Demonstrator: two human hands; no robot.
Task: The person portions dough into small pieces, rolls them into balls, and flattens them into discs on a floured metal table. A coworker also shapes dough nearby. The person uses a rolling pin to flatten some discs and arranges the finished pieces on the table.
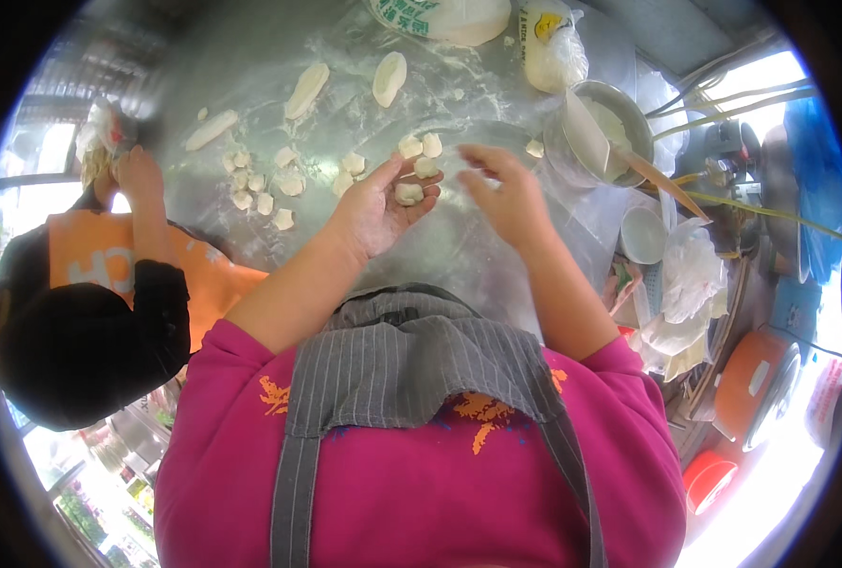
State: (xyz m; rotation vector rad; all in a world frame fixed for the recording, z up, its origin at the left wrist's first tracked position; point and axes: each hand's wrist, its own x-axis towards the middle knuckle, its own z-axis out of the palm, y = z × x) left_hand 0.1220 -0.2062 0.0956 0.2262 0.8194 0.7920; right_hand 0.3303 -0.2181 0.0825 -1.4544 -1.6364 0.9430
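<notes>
My left hand [382, 209] is palm up over the floury metal worktop, with a small dough piece [409, 194] lying on its fingers. More dough pieces [421, 147] sit at or just beyond its fingertips; whether the hand bears them I cannot tell. To its right, my right hand [502, 188] is slightly blurred, its fingers apart and nothing visible in them. Several small dough pieces [256, 183] lie in a group to the left, and one dough piece [534, 148] lies right of my right hand. Farther back are longer dough pieces [307, 91], [389, 79] and a thin dough roll [212, 130].
At the right stands a metal pot [646, 124] with a flat scoop-like tool across it, beside a small bowl [642, 235] and plastic bags [694, 270]. Filled bags [552, 50] lie at the back. A co-worker [94, 319] in an orange apron is at the left.
</notes>
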